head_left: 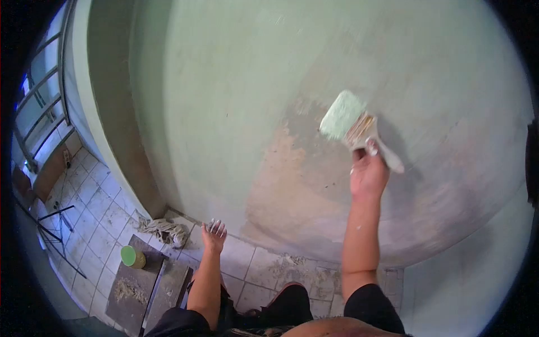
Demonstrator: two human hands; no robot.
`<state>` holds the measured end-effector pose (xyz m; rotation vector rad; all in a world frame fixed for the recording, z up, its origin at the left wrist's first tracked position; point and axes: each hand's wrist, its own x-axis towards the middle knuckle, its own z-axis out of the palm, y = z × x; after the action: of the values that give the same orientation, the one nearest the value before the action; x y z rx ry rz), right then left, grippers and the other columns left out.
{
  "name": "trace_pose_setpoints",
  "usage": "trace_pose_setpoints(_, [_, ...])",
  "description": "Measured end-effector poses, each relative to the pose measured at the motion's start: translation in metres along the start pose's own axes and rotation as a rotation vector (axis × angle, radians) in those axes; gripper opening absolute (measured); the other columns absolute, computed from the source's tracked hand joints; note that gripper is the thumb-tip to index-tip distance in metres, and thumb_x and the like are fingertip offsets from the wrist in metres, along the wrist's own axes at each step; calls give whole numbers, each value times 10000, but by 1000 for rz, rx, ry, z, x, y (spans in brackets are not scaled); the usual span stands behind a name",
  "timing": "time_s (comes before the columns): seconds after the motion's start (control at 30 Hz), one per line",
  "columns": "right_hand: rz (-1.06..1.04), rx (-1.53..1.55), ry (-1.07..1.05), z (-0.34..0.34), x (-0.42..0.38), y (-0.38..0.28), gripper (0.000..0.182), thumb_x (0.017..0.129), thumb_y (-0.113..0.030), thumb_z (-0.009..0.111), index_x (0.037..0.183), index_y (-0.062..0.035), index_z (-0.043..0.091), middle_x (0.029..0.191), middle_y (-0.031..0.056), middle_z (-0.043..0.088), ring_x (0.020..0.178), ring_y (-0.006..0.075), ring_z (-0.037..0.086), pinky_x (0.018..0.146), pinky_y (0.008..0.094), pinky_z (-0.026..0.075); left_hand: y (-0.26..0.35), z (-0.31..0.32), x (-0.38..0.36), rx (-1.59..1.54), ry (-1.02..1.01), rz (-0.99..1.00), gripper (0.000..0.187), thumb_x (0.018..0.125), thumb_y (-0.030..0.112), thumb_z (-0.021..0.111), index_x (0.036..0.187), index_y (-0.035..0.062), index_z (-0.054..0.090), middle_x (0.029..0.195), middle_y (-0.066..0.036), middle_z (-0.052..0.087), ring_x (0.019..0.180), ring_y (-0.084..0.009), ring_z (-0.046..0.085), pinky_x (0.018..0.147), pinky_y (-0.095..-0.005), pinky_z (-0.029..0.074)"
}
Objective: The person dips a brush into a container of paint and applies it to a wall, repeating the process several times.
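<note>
My right hand (369, 173) is closed round a wide paintbrush (343, 116) with a pale handle. Light green paint coats its bristles, which are raised toward the upper left in front of the wall (224, 112). Pale green covers the wall's upper and left parts; lower down, a bare patch (292, 180) shows brown and grey below the brush. White paint spots mark my right thumb and forearm. Low on the left, my left hand (214, 235) is held out near the foot of the wall, fingers apart and holding nothing.
A wooden bench (160, 292) at lower left bears a green-topped container (133, 257) and crumbly debris. Behind it a crumpled cloth (164, 231) lies on the dirty tiled floor (90, 219). Farther left are a dark metal stand (58, 238) and a railing (42, 90).
</note>
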<state>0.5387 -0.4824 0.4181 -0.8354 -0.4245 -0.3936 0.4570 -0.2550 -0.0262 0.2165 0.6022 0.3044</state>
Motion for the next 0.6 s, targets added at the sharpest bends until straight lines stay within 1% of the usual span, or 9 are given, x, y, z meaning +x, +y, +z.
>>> trace_pose_setpoints(0.13, [-377,-323,-234,5,12,-5,382,757,-27,629,1108,51,499,1039,114,569,940,216,559,830,327,455,-19,-37,53,-26,40,28,464,850,505,408,1110,128,481,1067,-75,532,969,-251,514,803,-375,397])
trace_pose_setpoints(0.17, [-767,-714,-195,17,21,-8,294,753,-54,650,1015,52,570,982,114,609,896,186,582,797,305,465,-21,-43,63,28,47,66,451,853,492,413,1107,126,482,1059,-76,533,947,-245,520,794,-372,401])
trace_pose_setpoints(0.2, [-1053,-971,-208,26,24,-17,230,743,-67,661,948,26,617,917,112,642,836,177,609,754,288,476,-25,-50,72,84,53,106,438,855,480,417,1103,124,484,1050,-76,534,924,-240,527,784,-369,406])
trace_pose_setpoints(0.27, [-1496,-1089,-406,52,29,-37,193,714,-39,662,901,0,638,869,120,647,783,216,623,716,311,488,-33,-71,83,128,37,138,433,858,470,414,1104,121,483,1041,-76,537,909,-236,532,762,-362,409])
trace_pose_setpoints(0.33, [-1753,-1144,-513,70,54,-49,178,699,-37,656,876,-23,640,827,111,638,750,250,609,684,329,490,-40,-85,90,228,121,168,428,866,443,411,1121,106,478,1016,-86,546,866,-228,542,696,-341,409])
trace_pose_setpoints(0.43, [-1769,-1287,-549,93,67,-60,196,692,-50,635,888,-62,632,839,85,631,758,246,594,677,327,488,-44,-77,72,350,53,287,421,869,429,411,1117,96,482,1001,-97,551,818,-221,547,657,-329,404])
trace_pose_setpoints(0.47, [-1771,-1286,-563,100,77,-61,196,692,-50,635,888,-62,632,839,85,631,758,246,594,677,327,488,-46,-76,73,364,70,287,358,866,407,426,1068,125,513,926,-72,562,748,-190,548,635,-320,417])
trace_pose_setpoints(0.53, [-1883,-1349,-638,111,89,-62,229,697,-90,613,926,-107,622,860,55,621,787,239,579,689,326,485,-44,-76,68,332,79,270,352,867,405,426,1061,125,513,917,-69,559,745,-188,543,639,-320,414])
trace_pose_setpoints(0.6, [-1810,-1462,-654,116,92,-64,248,695,-99,607,942,-117,616,870,50,617,801,241,574,702,332,484,-42,-79,61,314,88,260,346,868,403,425,1054,125,514,909,-66,557,743,-187,539,643,-320,412])
